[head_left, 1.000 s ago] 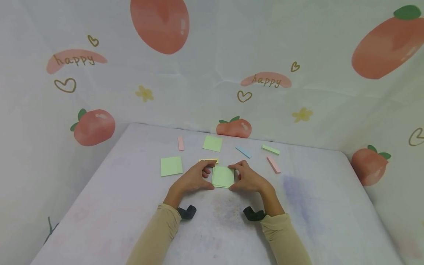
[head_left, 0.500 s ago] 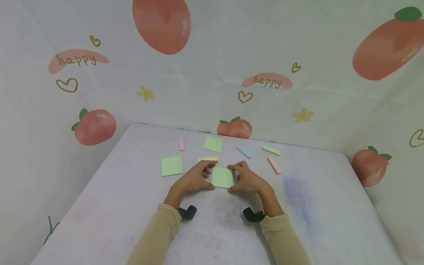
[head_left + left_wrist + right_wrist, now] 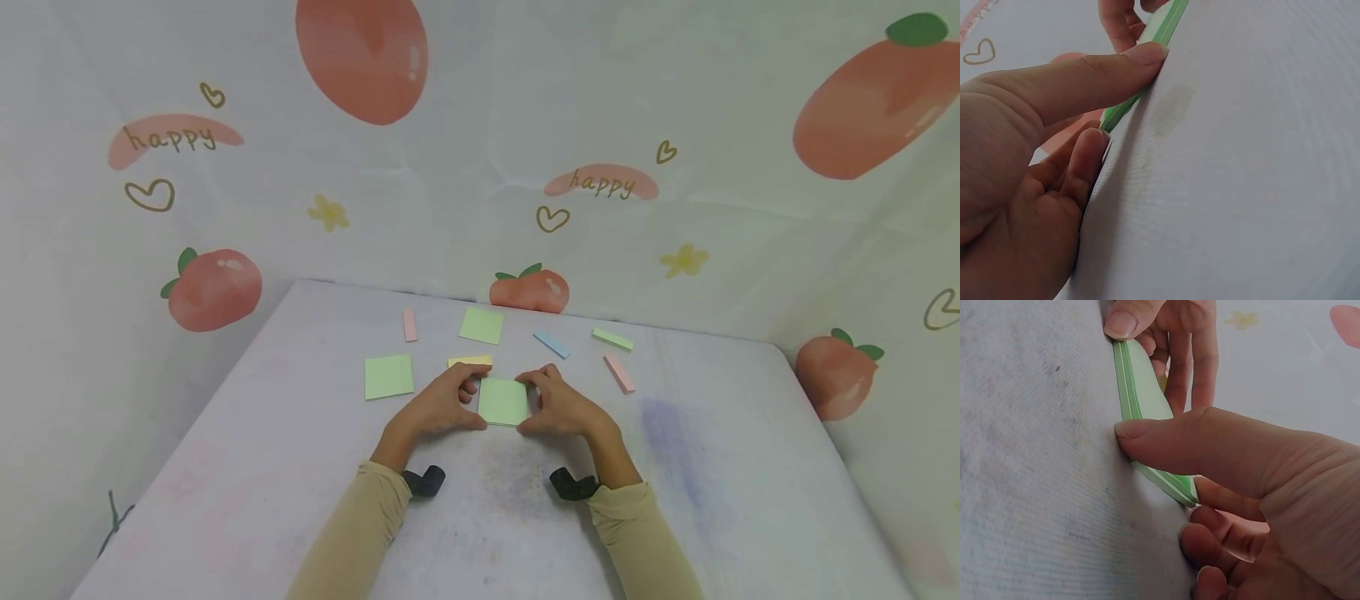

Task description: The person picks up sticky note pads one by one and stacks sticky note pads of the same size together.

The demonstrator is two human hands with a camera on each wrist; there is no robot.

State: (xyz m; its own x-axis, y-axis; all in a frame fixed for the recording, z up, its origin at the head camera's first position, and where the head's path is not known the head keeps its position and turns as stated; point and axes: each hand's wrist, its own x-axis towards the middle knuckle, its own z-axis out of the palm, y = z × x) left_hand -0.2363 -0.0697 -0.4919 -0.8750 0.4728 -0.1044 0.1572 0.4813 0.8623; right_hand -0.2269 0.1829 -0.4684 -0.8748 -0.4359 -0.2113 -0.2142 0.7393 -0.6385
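Observation:
A stack of square green sticky note pads (image 3: 502, 402) lies on the table between both hands. My left hand (image 3: 441, 403) grips its left side, thumb at the near corner and index finger at the far one. On the opposite side my right hand (image 3: 566, 407) holds the stack the same way. From the right wrist view, layered edges of the green pads (image 3: 1127, 384) show, lying nearly flush under the right thumb (image 3: 1160, 442). In the left wrist view the left thumb (image 3: 1104, 81) presses against the near edge.
Two more green square pads (image 3: 388, 377) (image 3: 482, 325) lie left and behind. A yellow strip pad (image 3: 470, 362) sits just beyond the left fingers. Narrow pink (image 3: 409, 325), blue (image 3: 551, 344), green (image 3: 612, 338) and pink strip pads (image 3: 619, 373) are spread toward the back.
The stack's layers, offset at the near edge a second ago, now line up. The stack has shifted very slightly left; both hands have hardly moved.

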